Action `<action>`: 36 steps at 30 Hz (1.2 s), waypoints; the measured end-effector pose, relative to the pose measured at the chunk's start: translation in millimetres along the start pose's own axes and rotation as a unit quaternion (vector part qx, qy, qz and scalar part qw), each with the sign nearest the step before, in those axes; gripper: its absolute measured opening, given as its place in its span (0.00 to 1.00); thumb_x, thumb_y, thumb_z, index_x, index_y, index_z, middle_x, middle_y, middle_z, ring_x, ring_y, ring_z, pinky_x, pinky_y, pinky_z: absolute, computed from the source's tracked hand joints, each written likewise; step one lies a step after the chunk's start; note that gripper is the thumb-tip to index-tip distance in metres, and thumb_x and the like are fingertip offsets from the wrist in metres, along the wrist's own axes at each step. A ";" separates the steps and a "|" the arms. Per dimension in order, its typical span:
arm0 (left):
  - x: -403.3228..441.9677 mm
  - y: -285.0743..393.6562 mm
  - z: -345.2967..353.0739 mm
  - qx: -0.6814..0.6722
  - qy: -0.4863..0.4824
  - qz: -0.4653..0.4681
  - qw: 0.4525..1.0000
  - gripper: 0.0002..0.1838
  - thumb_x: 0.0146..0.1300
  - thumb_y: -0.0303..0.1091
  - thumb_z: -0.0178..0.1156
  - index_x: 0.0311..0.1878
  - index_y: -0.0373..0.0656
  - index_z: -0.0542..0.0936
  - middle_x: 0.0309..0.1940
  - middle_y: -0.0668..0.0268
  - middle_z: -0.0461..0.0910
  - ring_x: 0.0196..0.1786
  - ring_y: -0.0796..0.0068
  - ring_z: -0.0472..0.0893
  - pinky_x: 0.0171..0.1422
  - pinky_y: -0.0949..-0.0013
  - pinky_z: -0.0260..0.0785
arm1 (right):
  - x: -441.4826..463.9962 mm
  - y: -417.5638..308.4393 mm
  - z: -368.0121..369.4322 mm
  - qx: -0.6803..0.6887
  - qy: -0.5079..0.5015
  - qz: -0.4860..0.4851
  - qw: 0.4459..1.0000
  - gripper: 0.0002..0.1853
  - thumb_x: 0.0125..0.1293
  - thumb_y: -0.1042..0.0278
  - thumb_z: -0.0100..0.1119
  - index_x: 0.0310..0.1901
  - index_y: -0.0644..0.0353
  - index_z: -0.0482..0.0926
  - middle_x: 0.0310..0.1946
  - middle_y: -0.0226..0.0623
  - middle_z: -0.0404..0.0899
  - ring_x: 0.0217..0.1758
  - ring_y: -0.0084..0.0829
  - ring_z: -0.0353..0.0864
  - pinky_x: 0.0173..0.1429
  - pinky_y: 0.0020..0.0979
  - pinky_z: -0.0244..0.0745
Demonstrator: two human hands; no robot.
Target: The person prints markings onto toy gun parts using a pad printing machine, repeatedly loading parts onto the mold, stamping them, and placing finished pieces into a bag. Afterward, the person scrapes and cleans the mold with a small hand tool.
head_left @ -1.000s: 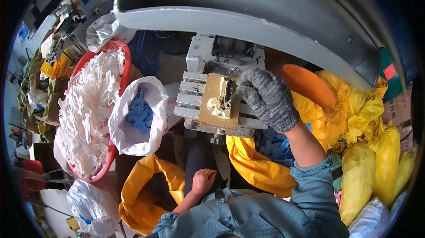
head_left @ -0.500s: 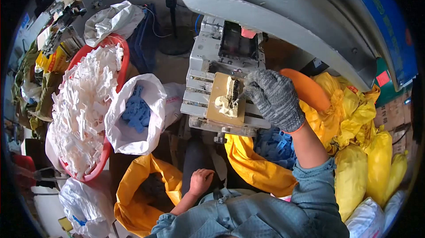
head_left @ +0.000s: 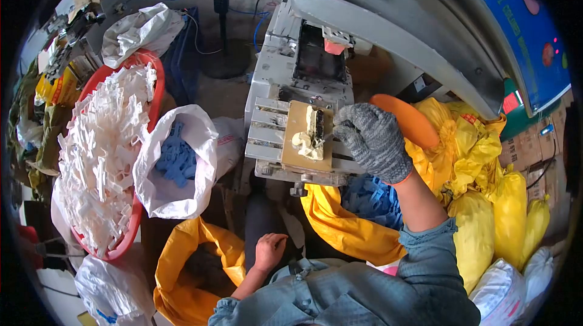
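My right hand [head_left: 373,142], in a grey knitted glove, is beside the right edge of a tan plate [head_left: 293,125] on the slotted metal machine bed. Its fingers are curled together in a pinch; what is between them is hidden. On the plate sits a cream-coloured moulded holder [head_left: 308,145] with a dark strip [head_left: 316,124] along its upper part. My bare left hand [head_left: 269,251] rests near my lap, fingers loosely curled together, with nothing visible in it. An orange-yellow sack [head_left: 176,262] stands open just left of it.
A grey machine arm [head_left: 419,28] overhangs the bed, with a pink pad [head_left: 333,47] behind the plate. Blue pieces [head_left: 371,200] fill a sack at my right; others [head_left: 176,156] lie in a white sack. White pieces [head_left: 103,156] heap a red tub [head_left: 156,83]. An orange disc [head_left: 405,121] stands beyond the glove.
The view has shifted, so most things appear further left. My gloved hand stays at the plate's right side, and my left hand stays near my lap.
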State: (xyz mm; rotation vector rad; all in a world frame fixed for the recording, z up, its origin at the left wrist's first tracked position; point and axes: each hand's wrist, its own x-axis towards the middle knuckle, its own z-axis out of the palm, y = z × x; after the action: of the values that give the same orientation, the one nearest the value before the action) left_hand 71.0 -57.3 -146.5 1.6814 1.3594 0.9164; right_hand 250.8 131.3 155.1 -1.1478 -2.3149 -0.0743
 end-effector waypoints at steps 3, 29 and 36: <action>-1.1 -1.6 -1.9 -0.001 -0.007 0.001 1.000 0.04 0.52 0.28 0.59 0.32 0.43 0.81 0.30 0.61 0.80 0.35 0.60 0.79 0.42 0.64 0.71 | -5.5 -0.7 2.3 0.012 -0.011 0.021 1.000 0.07 0.55 0.68 0.61 0.35 0.59 0.77 0.33 0.40 0.79 0.36 0.42 0.77 0.41 0.37 0.73; -1.4 -0.8 -0.5 0.005 -0.020 -0.009 1.000 0.05 0.53 0.29 0.58 0.33 0.43 0.81 0.30 0.60 0.80 0.35 0.60 0.78 0.42 0.64 0.70 | -38.0 -6.6 2.2 -0.110 0.055 -0.101 0.987 0.11 0.50 0.67 0.64 0.36 0.55 0.77 0.30 0.33 0.77 0.33 0.39 0.76 0.44 0.39 0.72; 0.9 3.2 -2.4 0.008 -0.036 -0.021 0.999 0.05 0.53 0.29 0.58 0.33 0.43 0.81 0.30 0.60 0.80 0.36 0.60 0.78 0.43 0.64 0.70 | -35.4 -3.1 2.3 -0.051 0.056 -0.068 0.995 0.09 0.50 0.67 0.63 0.34 0.55 0.77 0.30 0.35 0.77 0.34 0.40 0.76 0.44 0.39 0.73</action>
State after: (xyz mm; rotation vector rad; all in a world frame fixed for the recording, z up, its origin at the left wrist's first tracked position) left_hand 70.4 -56.5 -142.5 1.6745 1.3524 0.8161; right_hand 264.6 104.5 136.1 -1.0063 -2.3076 -0.3022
